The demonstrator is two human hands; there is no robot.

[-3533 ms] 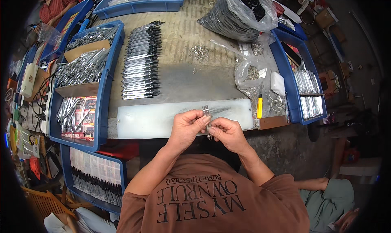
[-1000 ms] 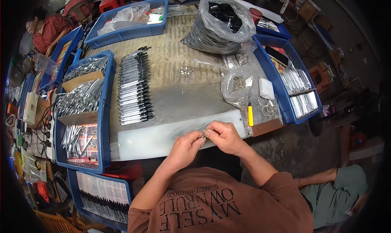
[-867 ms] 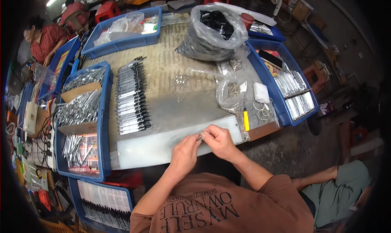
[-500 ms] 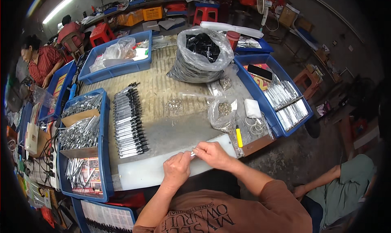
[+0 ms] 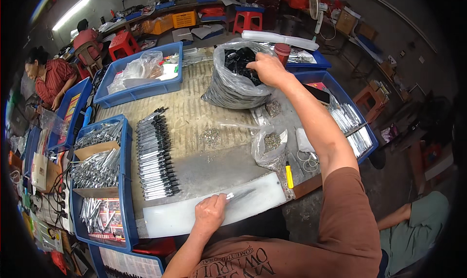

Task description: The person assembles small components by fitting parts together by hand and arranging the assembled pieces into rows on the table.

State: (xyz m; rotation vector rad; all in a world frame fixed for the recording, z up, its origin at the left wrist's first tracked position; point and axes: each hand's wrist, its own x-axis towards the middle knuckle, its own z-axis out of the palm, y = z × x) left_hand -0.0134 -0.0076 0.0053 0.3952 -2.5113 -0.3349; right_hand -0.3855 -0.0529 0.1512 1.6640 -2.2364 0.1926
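My left hand [image 5: 210,213] is closed round a slim silver pen part [image 5: 229,196], whose pale end sticks out past the fingers over the white board [image 5: 165,218]. My right hand [image 5: 270,70] reaches to the mouth of a clear plastic bag [image 5: 228,97] full of black parts [image 5: 238,60]. Its fingers are bent together against these parts, and whatever they pinch cannot be made out. Left of the middle lies a long row of silver-and-black pens [image 5: 154,156], side by side on the table [image 5: 189,117].
A blue bin [image 5: 127,180] of silver parts stands at the left, another [image 5: 141,89] with plastic bags behind. A blue tray [image 5: 362,154] of silver tubes is at the right. Near the board lie a yellow-handled screwdriver [image 5: 289,176] and a bag of small metal pieces [image 5: 269,154]. Co-workers sit at left.
My right hand has left my left hand and moved up and away to the bag of black parts. The left hand stays over the board, still gripping the pen part.
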